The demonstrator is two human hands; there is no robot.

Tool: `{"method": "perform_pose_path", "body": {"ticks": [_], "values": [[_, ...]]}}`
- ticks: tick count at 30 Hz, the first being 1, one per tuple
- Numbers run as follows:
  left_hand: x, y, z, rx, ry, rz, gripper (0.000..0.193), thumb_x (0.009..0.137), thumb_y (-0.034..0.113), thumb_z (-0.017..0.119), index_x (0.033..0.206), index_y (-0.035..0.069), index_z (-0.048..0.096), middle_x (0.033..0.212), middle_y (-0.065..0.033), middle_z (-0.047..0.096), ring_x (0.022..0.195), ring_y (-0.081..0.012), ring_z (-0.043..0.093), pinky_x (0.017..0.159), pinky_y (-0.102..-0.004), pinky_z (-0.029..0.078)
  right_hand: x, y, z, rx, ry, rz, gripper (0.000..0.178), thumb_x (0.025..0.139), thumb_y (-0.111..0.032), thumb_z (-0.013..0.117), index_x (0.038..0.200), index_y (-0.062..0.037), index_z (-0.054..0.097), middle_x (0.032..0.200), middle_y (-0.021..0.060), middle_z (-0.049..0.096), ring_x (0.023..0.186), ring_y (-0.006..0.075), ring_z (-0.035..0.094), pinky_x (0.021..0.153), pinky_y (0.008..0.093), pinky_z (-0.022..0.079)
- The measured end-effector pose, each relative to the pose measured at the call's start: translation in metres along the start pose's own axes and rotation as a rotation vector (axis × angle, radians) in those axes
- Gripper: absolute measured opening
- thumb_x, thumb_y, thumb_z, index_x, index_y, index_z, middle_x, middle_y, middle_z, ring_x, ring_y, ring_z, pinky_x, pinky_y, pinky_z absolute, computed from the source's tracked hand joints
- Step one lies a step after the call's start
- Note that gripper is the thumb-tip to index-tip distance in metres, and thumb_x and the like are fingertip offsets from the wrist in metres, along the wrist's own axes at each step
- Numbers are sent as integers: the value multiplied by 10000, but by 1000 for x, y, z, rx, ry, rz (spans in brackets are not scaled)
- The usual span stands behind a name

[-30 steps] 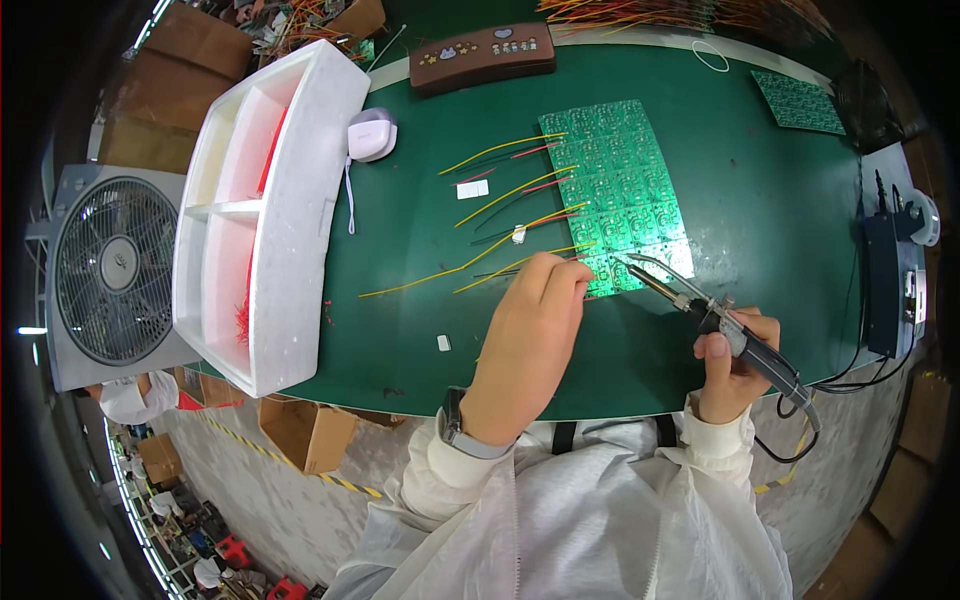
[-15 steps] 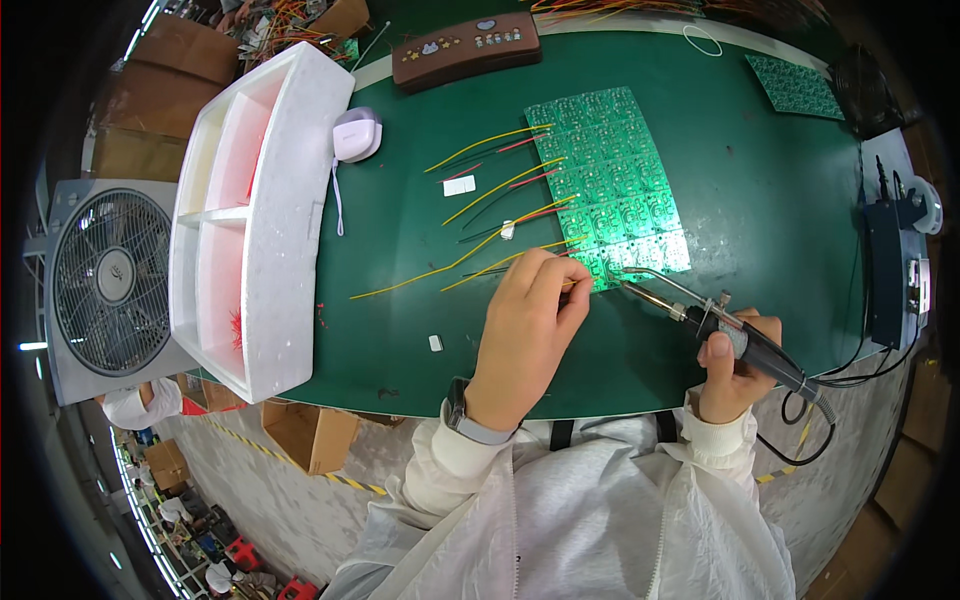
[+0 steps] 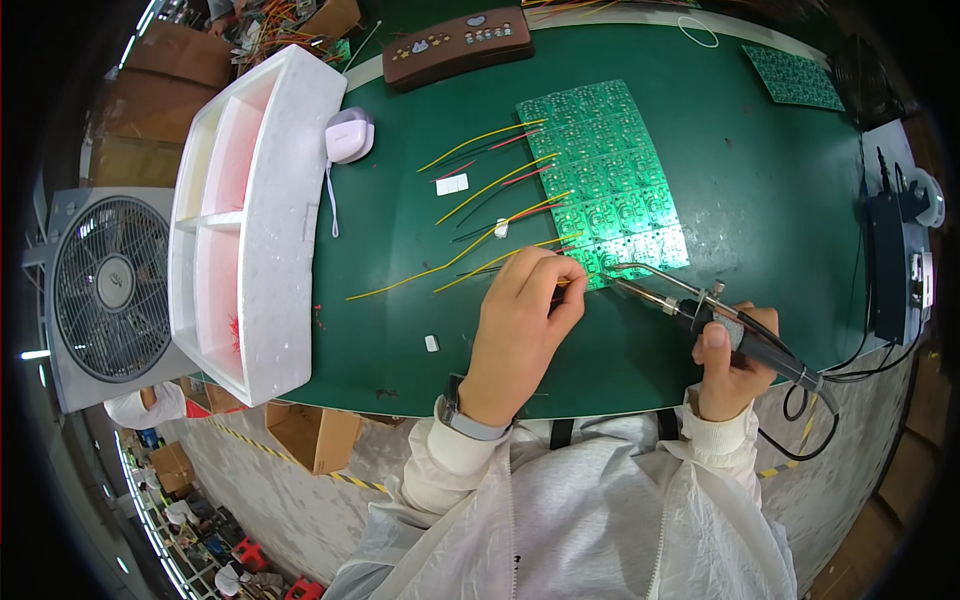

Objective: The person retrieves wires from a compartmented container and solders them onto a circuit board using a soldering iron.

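Observation:
A green circuit board panel [image 3: 597,160] lies on the green table, with several yellow, red and black wires [image 3: 462,263] reaching out from its left edge. At the panel's near left corner, my left hand [image 3: 522,325] is closed in a pinch; a short bit of yellow wire [image 3: 564,283] shows at the fingertips. My right hand [image 3: 732,370] is wrapped round a soldering iron [image 3: 775,357] with a thin metal feed tube along it. The iron's tip is at the near edge of the panel, just right of my left fingertips. Whether it touches a pad is too small to tell.
On the left stand a white foam box [image 3: 285,230] with compartments and a grey fan [image 3: 110,285]. A lilac case [image 3: 349,138] and a brown pencil case [image 3: 458,48] lie farther back. The soldering station [image 3: 890,260] is at right, its cable looping near my right hand.
The iron's tip has shifted slightly left along the near edge of the panel. My left hand keeps its pinch in nearly the same spot. The whole view has moved a little.

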State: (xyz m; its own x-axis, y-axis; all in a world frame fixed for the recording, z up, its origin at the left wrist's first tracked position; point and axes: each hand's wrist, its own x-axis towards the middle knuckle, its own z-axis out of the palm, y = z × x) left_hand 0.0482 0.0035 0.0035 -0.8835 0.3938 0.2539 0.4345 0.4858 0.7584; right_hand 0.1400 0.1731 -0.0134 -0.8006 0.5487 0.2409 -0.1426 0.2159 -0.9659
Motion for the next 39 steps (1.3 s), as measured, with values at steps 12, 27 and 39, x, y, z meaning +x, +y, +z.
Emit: {"method": "perform_pose_path", "body": {"ticks": [12,27,39], "values": [[2,-3,0,72,-18,80,142,660,-36,598,765,14,517,749,-75,509,674,-206,526,590,-288,426,-1,-1,-1,-74,1,52,248,715,-149,662,771,5,475,684,28,466,572,87,405,522,206,327],[3,-4,0,66,-33,89,152,665,-46,593,780,14,514,753,-77,508,666,-200,533,586,-277,434,1,-3,1,-34,-31,3,238,719,-120,651,758,-8,445,633,39,494,546,89,425,517,211,352],[2,-6,1,34,-43,80,173,656,-49,594,787,14,501,757,-80,492,669,-216,523,583,-293,425,0,-2,1,-48,-23,-3,235,719,-121,652,757,-7,449,639,40,499,552,91,431,527,212,358]]}}
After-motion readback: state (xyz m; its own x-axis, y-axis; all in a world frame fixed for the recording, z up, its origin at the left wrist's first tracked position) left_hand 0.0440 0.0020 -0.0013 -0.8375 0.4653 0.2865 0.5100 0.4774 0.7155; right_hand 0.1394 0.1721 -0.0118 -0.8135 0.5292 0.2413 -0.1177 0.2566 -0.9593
